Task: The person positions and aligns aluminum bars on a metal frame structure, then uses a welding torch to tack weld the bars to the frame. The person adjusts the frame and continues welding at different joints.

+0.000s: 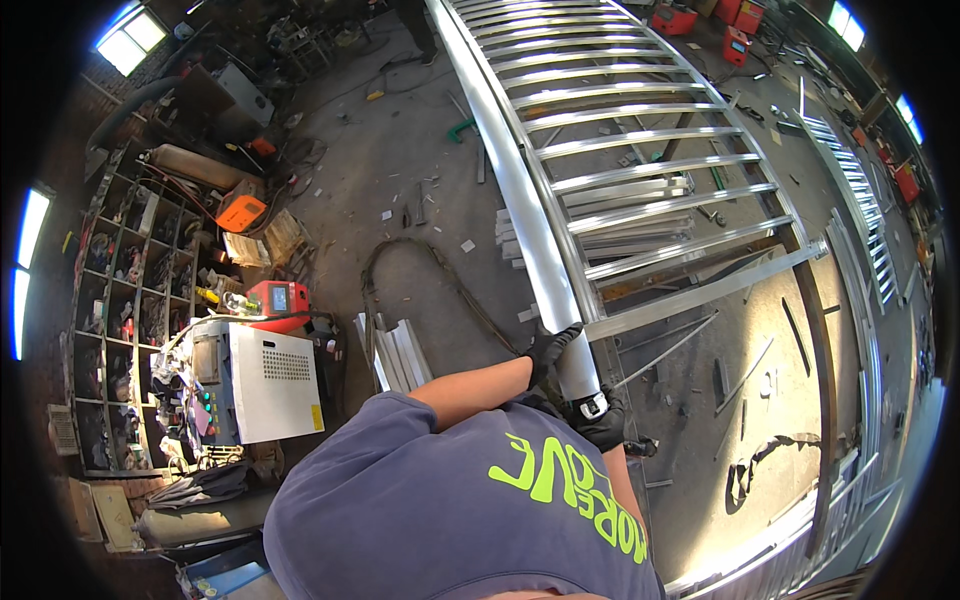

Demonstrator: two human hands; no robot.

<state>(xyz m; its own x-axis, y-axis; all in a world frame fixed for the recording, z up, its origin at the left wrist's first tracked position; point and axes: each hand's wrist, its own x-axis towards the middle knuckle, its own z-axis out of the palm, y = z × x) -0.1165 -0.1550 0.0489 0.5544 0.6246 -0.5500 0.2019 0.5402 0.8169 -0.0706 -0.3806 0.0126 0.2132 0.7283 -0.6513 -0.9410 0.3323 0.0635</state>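
Laid against the near end of a silver tube (525, 205) with the black-gloved left hand (550, 352), fingers bent, unable to tell whether closed around it; at the tube's tip with the right hand (602, 428), likewise unable to tell how far closed, right by a small pale object (592, 406), perhaps in grasp. Farther out, beside silver rungs (655, 175). Probably steadying or checking the tube end; best to keep contact there firm and aligned.
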